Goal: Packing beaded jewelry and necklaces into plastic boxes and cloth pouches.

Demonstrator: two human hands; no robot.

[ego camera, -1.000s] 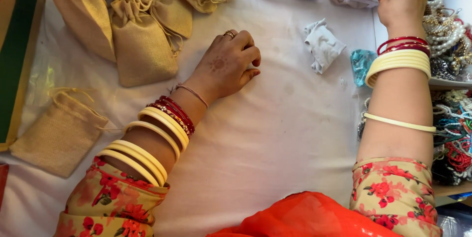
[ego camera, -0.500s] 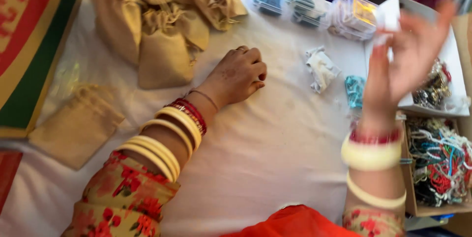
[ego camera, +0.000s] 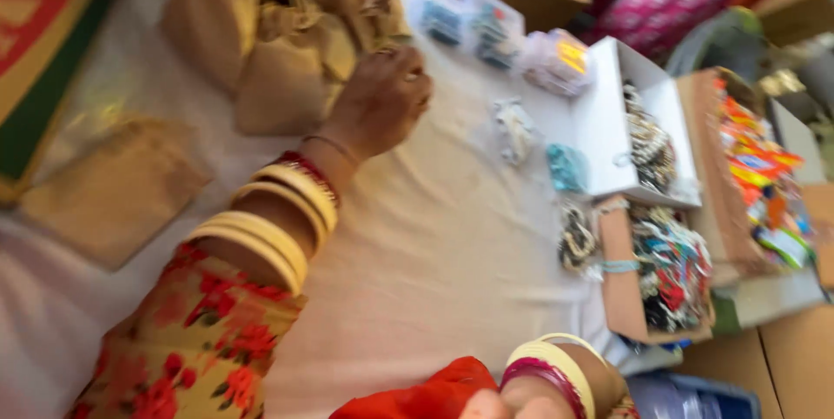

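At the bottom edge of the frame, my right hand [ego camera: 521, 403] is mostly cut off; only the wrist with its cream and red bangles shows, so I cannot tell whether it is open or closed. Above it, in the centre, lies the white-clothed surface [ego camera: 434, 263]. At upper centre my left hand [ego camera: 382, 98] rests on the cloth, fingers curled loosely and gripping nothing that I can see, just beside the heap of tan drawstring pouches [ego camera: 278, 46] at upper left. A flat pouch [ego camera: 113, 193] lies apart at left. At right, open boxes of bead jewellery [ego camera: 669, 271] crowd the surface's edge; a sweeping forearm could likely tip one off. Small packets [ego camera: 514, 131] and clear plastic cases [ego camera: 473, 24] stand between my left hand and the boxes. The picture is blurred.
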